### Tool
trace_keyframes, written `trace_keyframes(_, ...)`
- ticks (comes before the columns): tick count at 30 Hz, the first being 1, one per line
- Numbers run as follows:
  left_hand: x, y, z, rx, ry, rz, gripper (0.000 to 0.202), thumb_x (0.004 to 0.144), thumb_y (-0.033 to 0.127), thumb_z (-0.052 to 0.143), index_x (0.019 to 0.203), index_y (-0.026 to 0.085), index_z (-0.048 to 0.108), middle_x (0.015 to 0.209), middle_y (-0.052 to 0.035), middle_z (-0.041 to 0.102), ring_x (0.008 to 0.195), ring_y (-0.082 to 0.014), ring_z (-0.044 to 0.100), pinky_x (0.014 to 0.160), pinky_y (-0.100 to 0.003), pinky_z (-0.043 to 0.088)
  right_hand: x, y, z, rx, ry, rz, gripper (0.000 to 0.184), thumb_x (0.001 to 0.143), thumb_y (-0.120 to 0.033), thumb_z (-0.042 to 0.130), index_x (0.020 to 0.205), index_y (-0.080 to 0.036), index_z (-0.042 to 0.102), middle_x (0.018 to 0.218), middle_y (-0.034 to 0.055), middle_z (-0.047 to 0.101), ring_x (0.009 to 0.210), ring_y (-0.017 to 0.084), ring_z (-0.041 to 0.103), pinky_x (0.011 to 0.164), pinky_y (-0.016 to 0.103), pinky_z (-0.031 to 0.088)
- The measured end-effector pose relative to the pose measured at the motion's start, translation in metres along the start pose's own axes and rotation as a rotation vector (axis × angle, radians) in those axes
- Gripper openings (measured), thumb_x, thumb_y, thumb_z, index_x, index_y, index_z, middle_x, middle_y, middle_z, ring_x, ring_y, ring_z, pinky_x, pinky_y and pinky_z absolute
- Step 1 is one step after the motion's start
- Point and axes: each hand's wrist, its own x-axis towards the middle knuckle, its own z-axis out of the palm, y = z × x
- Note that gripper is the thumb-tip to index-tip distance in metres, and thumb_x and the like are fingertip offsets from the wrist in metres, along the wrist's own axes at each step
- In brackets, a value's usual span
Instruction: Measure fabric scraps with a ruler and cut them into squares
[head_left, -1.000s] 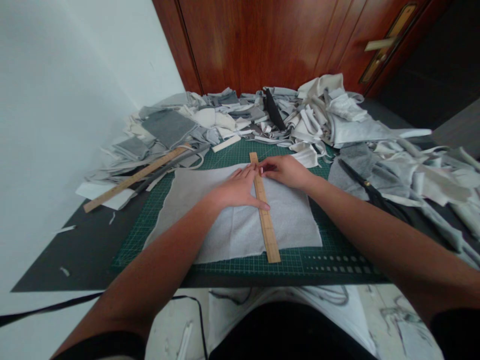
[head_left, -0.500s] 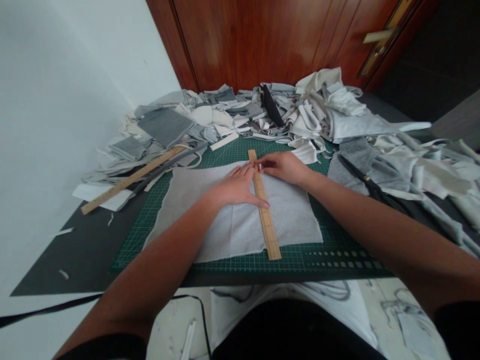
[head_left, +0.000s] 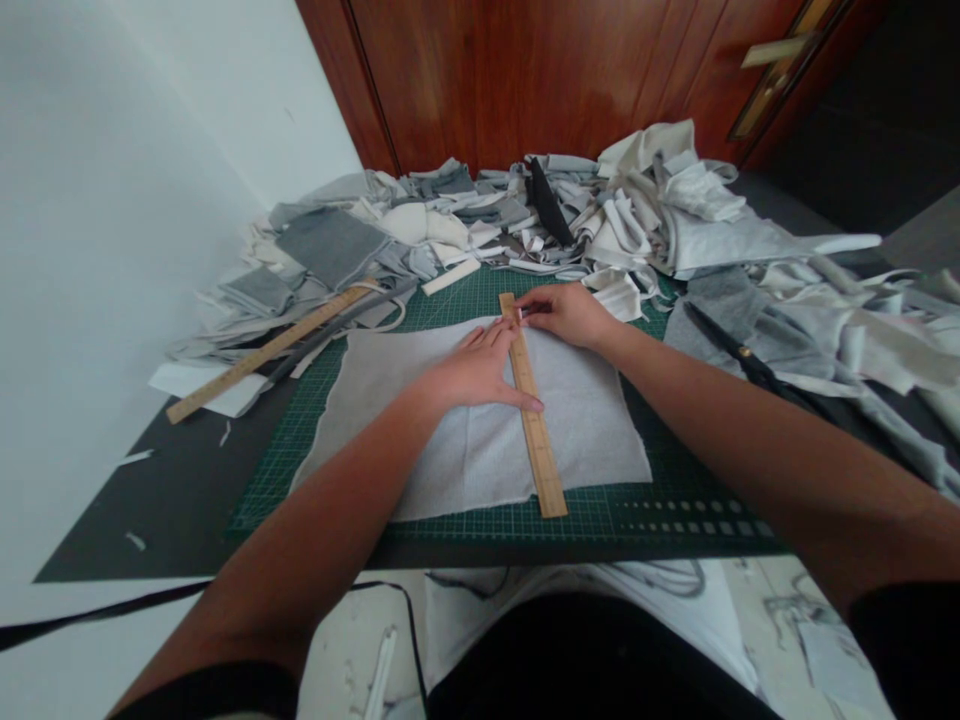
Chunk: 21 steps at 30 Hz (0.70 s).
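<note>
A pale grey piece of fabric (head_left: 420, 400) lies flat on a green cutting mat (head_left: 660, 500). A short wooden ruler (head_left: 534, 430) lies across the fabric, running from near to far. My left hand (head_left: 476, 370) rests flat on the fabric with fingers stretched out, thumb against the ruler's left edge. My right hand (head_left: 566, 312) is at the ruler's far end, its fingers pinched together on something small and pale that I cannot make out.
A heap of grey and white fabric scraps (head_left: 622, 220) fills the far and right side of the table. A long wooden ruler (head_left: 262, 352) lies at the left. Black scissors (head_left: 739, 355) lie at the right. A wooden door (head_left: 540, 80) stands behind.
My right hand has slid slightly toward the ruler's far end. The camera view has shifted a little; the left hand and ruler stay in place.
</note>
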Motion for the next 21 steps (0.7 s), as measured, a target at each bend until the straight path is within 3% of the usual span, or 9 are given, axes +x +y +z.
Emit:
trace_keyframes(5, 0.002, -0.002, 0.002, 0.0, 0.013, 0.018, 0.139, 0.058, 0.085, 0.07, 0.159, 0.003, 0.021, 0.17, -0.0252, 0.016, 0.158, -0.039, 0.016, 0.129, -0.047, 0.015, -0.016, -0.009, -0.003, -0.044, -0.02, -0.06, 0.029, 0.087, -0.022, 0.071, 0.115, -0.019, 0.078, 0.104, 0.0072, 0.078, 0.093, 0.023, 0.072, 0.088, 0.036, 0.054)
trace_keyframes(11, 0.005, -0.006, 0.004, -0.003, -0.005, -0.014, 0.141, 0.058, 0.084, 0.07, 0.161, 0.005, 0.015, 0.171, -0.0263, 0.009, 0.159, -0.0404, 0.01, 0.129, -0.047, 0.013, -0.04, -0.027, -0.006, -0.121, -0.037, -0.116, 0.029, 0.088, -0.023, 0.071, 0.116, -0.022, 0.077, 0.105, 0.0065, 0.078, 0.095, 0.023, 0.07, 0.089, 0.036, 0.053)
trace_keyframes(17, 0.006, -0.011, 0.008, -0.02, 0.059, 0.064, 0.12, 0.065, 0.079, 0.069, 0.156, 0.013, 0.027, 0.167, -0.0224, 0.027, 0.157, -0.0376, 0.02, 0.127, -0.048, 0.018, -0.062, -0.04, -0.009, -0.112, -0.091, -0.138, 0.03, 0.089, -0.026, 0.072, 0.118, -0.021, 0.076, 0.11, 0.0075, 0.077, 0.099, 0.023, 0.07, 0.092, 0.036, 0.052)
trace_keyframes(21, 0.006, -0.013, 0.008, -0.031, 0.056, 0.07, 0.122, 0.064, 0.08, 0.07, 0.157, 0.017, 0.025, 0.168, -0.0211, 0.025, 0.157, -0.0386, 0.019, 0.127, -0.05, 0.019, -0.079, -0.05, -0.01, -0.092, -0.114, -0.153, 0.029, 0.09, -0.027, 0.071, 0.118, -0.021, 0.074, 0.112, 0.008, 0.076, 0.103, 0.024, 0.069, 0.094, 0.037, 0.052)
